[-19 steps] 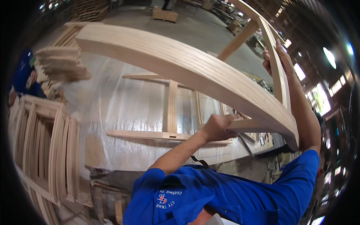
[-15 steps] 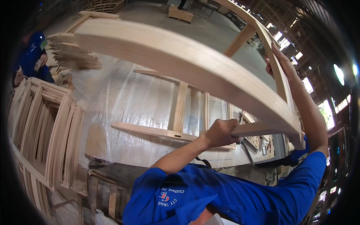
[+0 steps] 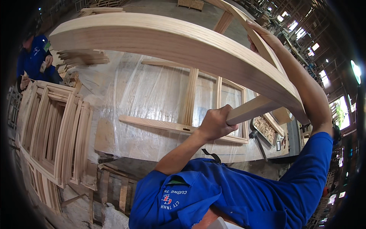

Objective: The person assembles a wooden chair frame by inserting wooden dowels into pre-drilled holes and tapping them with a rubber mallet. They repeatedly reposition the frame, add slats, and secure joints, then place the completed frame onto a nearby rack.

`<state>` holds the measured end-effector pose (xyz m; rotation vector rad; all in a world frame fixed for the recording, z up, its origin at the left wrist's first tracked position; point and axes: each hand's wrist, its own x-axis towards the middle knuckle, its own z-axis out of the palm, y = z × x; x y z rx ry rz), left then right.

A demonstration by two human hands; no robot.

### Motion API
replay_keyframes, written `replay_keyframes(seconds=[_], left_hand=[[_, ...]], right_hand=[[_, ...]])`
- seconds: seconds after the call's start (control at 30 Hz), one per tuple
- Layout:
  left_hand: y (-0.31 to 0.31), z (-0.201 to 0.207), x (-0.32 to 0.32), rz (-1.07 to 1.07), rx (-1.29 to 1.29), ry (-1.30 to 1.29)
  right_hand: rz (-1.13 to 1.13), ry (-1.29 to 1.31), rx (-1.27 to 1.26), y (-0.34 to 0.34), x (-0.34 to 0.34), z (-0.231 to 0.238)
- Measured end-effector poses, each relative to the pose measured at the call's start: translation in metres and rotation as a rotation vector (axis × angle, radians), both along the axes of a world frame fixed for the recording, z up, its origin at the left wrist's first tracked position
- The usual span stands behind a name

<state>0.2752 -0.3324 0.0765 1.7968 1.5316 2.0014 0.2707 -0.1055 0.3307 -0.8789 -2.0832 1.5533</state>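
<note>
Gripping pale, curved wooden frame (image 3: 171, 44), visible grain

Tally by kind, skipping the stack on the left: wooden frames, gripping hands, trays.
Wooden frames: 2, curved frame held up, flat frame on the table
Hands: 2, left hand, right hand, both gripping the curved frame
Tray: 1
Total: 5
</note>
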Motion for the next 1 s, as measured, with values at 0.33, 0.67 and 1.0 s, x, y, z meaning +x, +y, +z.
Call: replay_keyframes(seconds=[0.33, 0.67, 1.0], left_hand=[[0.011, -0.016, -0.021, 0.040, -0.051, -0.005], [0.011, -0.017, -0.031, 0.025, -0.078, -0.017], [0.009, -0.023, -0.028, -0.037, -0.126, -0.141]], right_hand=[[0.034, -0.051, -0.019, 0.027, -0.023, -0.024], [-0.027, -0.016, -0.134, 0.033, -0.037, -0.034], [-0.007, -0.067, -0.100, 0.024, -0.042, -0.031]])
